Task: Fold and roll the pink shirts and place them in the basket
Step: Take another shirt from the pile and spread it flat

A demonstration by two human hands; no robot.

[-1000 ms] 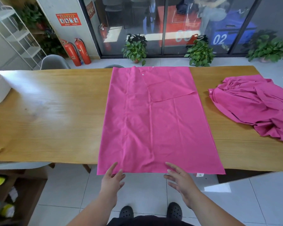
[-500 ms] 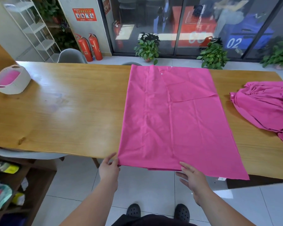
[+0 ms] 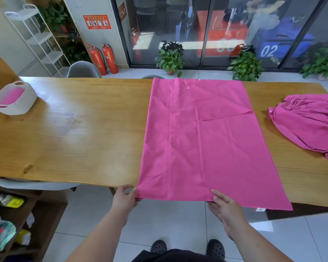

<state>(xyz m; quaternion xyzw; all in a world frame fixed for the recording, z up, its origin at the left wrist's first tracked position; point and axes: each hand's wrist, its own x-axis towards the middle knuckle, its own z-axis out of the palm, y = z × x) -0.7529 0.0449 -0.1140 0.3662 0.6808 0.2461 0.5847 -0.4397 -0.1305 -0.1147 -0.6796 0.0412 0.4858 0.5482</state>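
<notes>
This looks like an office or a shared work room: a long wooden table (image 3: 64, 140) stands on a pale tiled floor (image 3: 178, 220) before a dark-framed glass wall (image 3: 197, 25), with two red fire extinguishers (image 3: 97, 59) below a safety poster (image 3: 97, 21), potted plants (image 3: 169, 55) and a white metal shelf (image 3: 40, 38).

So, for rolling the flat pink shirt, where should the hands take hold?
Grip the flat pink shirt by its near hem, coming from the person's side: that edge overhangs the table, so fingers can slip under. The left hand pinches its left corner.
</notes>
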